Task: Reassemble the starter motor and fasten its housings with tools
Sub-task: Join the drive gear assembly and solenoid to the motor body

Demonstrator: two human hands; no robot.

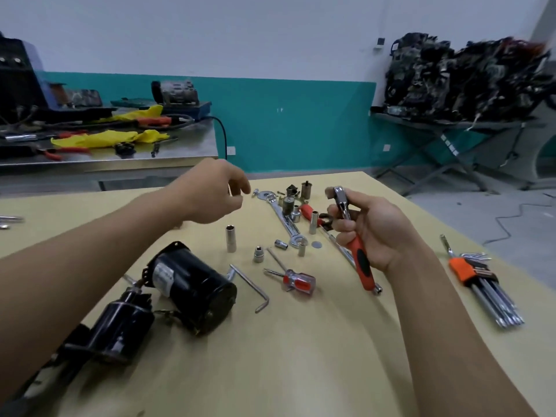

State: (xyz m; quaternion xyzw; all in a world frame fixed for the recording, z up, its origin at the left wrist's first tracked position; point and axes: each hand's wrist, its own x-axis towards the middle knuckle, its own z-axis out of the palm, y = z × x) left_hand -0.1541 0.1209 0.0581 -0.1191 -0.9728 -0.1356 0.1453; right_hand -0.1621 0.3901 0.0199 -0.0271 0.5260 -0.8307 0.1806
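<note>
Head view: the starter motor (192, 291) lies at the near left of the desk (301, 356), untouched. The right hand (376, 233) grips the ratchet (362, 267). The left hand (213, 192) hovers with fingers loosely curled and empty. Fastening is judged still to be done.

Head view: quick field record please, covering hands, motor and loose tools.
right hand: grips ratchet wrench by its red handle, head up
left hand: above table, fingers loosely curled, nothing held
starter motor: black, lying on its side
tall socket: upright, untouched
other tools: screwdriver, hex key, hex key set, all lying flat
</note>
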